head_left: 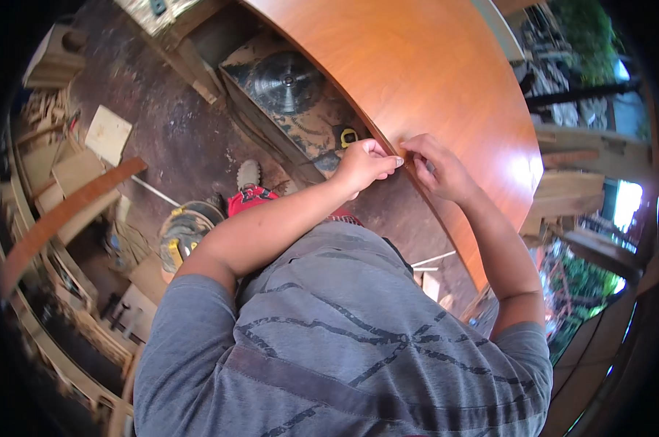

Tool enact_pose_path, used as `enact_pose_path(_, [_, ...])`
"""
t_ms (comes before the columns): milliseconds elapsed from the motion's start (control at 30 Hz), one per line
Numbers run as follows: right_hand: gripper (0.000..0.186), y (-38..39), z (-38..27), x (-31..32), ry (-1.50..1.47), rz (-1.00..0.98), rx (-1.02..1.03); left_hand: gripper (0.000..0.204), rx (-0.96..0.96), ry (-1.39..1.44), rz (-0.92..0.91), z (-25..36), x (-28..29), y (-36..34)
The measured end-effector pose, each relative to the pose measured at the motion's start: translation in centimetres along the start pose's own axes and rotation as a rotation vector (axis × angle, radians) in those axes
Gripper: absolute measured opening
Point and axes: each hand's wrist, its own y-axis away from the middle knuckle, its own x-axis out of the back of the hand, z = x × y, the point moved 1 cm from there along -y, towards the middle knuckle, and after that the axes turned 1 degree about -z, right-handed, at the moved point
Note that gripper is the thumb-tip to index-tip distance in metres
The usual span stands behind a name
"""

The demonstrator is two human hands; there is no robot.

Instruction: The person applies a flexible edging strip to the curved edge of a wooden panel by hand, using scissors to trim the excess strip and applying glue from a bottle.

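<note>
A glossy orange-brown wooden panel [431, 58] stretches out in front of me, its long near edge running diagonally past my hands. My left hand [369, 164] is at that edge, thumb and fingers pinched together. Whatever is between the fingertips is too small to make out. Just to the right, my right hand [439, 169] rests over the panel's edge with bent fingers, thumb and fingertips close together. Its fingertips meet the panel top, and any small thing in them is hidden. The two hands are close but apart.
Below the panel's left side lies a round saw blade [287, 81] on a dusty surface, with a yellow-black tape measure [349, 137] near it. A bucket [187, 226] stands left of my legs. Wood offcuts and a long curved strip [75, 218] crowd the left. Boards [570, 189] lean at right.
</note>
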Motion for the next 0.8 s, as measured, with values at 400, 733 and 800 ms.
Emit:
enact_pose_path(400, [0.042,-1.5,1.0,0.7,0.198,-0.206,0.321,0.021,-0.167,0.183,0.206,-2.1,-1.8,1.2])
enact_pose_path(733, [0.035,-2.3,1.3,1.7,0.382,-0.363,0.399,0.02,-0.143,0.223,0.241,-1.6,-2.2,1.8])
enact_pose_path(800, [0.034,-1.9,1.4,1.8,0.394,-0.373,0.387,0.027,-0.062,0.281,0.25,-0.5,-2.2,2.3])
